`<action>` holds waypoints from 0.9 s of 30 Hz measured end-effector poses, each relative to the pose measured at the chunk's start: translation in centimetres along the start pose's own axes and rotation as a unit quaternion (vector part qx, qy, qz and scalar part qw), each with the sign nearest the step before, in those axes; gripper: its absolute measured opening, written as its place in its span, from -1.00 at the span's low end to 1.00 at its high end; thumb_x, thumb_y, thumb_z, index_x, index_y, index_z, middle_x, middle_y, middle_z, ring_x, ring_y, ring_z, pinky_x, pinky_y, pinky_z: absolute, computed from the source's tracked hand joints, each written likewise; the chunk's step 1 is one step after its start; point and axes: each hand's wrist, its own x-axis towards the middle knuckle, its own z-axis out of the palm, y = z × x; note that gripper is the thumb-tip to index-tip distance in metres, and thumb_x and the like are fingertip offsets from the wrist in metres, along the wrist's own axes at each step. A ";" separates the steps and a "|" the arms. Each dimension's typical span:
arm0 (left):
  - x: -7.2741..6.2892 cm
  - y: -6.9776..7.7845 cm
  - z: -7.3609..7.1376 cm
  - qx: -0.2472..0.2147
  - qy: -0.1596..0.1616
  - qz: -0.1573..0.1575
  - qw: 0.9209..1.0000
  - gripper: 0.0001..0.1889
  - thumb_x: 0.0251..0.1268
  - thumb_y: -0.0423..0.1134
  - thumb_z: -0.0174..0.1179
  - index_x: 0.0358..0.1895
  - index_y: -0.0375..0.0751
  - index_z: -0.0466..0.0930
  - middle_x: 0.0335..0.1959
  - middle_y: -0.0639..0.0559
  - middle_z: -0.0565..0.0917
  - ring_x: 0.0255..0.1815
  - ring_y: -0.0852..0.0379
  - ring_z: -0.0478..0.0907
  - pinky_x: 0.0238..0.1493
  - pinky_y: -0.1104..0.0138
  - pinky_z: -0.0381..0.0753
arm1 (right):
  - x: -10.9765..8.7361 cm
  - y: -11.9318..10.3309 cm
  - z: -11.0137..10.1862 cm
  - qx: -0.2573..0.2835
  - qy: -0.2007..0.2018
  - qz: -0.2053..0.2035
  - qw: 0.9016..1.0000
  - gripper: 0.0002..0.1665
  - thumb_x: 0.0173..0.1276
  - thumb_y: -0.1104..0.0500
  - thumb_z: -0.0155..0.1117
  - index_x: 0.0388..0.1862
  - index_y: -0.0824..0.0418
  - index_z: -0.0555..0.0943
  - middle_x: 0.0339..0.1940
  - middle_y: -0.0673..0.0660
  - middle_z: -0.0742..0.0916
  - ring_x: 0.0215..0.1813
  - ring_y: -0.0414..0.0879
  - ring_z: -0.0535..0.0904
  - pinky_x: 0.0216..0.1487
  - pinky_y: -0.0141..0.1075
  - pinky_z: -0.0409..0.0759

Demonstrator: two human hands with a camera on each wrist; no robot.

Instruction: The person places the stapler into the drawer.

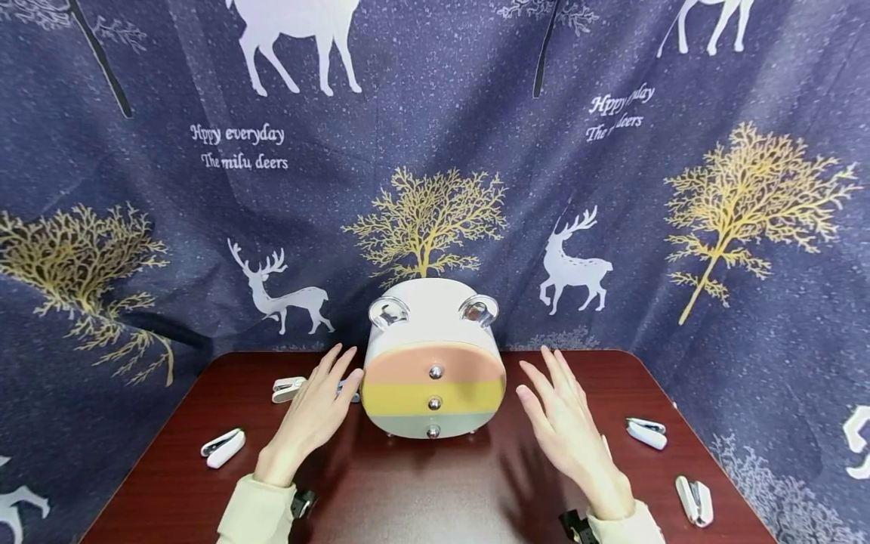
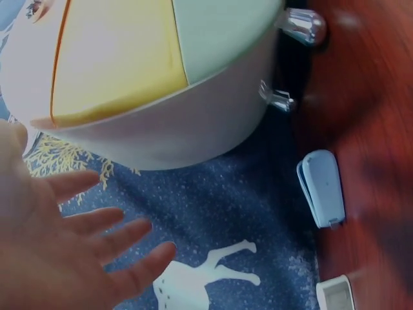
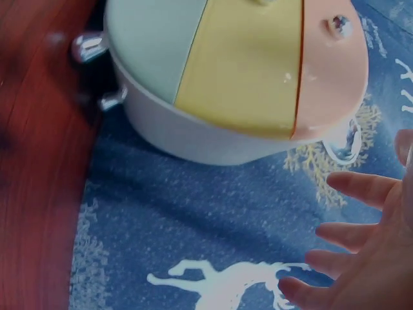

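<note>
A small white drawer box [image 1: 433, 325] with silver ear-like rings on top stands on short metal feet at the table's back. Its rounded front has a pink, a yellow [image 1: 401, 398] and a pale green drawer, each with a round silver knob. My left hand [image 1: 313, 412] hovers left of the box with fingers spread and straight, holding nothing. To the right of the box, my right hand [image 1: 567, 423] is likewise spread and holds nothing. In the left wrist view a blue stapler [image 2: 322, 187] lies on the table beyond the left hand, which partly hides it in the head view.
On the left of the dark red table [image 1: 435, 491] lie a beige stapler [image 1: 288, 389] and a white stapler [image 1: 223, 448]. At the right are a pale blue stapler [image 1: 646, 433] and another white stapler [image 1: 695, 501]. A blue deer-print cloth [image 1: 435, 113] hangs behind the table.
</note>
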 end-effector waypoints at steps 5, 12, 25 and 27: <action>0.8 0.1 0.1 -0.045 0.025 0.005 0.999 -0.40 0.57 0.16 -0.25 0.48 -0.10 0.22 0.49 -0.16 0.16 0.43 -0.21 0.20 0.30 -0.14 0.21 | -0.1 -1.1 0.2 0.018 0.018 -0.023 0.999 -0.56 0.51 0.08 0.11 0.29 0.18 0.51 0.49 0.23 0.29 0.53 0.17 0.03 0.30 0.29 0.04; 1.8 0.2 0.7 -0.102 0.065 0.014 0.993 -0.45 0.57 0.11 -0.18 0.40 -0.15 0.34 0.43 -0.15 0.28 0.38 -0.16 0.28 0.27 -0.07 0.29 | 0.3 -2.3 0.6 0.035 0.053 -0.054 0.997 -0.57 0.43 0.12 0.22 0.24 0.20 0.55 0.44 0.20 0.38 0.51 0.12 0.11 0.25 0.32 0.13; 4.0 0.8 1.4 -0.183 0.113 0.009 0.977 -0.54 0.52 0.04 0.00 0.29 -0.16 0.46 0.17 -0.10 0.52 0.13 0.01 0.51 0.10 0.08 0.45 | 0.9 -4.7 2.0 0.086 0.105 -0.118 0.984 -0.64 0.32 0.23 0.30 0.09 0.25 0.62 0.28 0.22 0.52 0.40 0.13 0.29 0.32 0.04 0.19; 4.4 0.8 1.5 -0.192 0.116 0.010 0.974 -0.55 0.52 0.03 0.01 0.27 -0.17 0.48 0.13 -0.09 0.54 0.12 0.02 0.52 0.10 0.10 0.45 | 1.0 -5.1 2.4 0.093 0.114 -0.128 0.981 -0.66 0.31 0.24 0.31 0.06 0.27 0.63 0.25 0.23 0.55 0.35 0.13 0.34 0.33 -0.06 0.20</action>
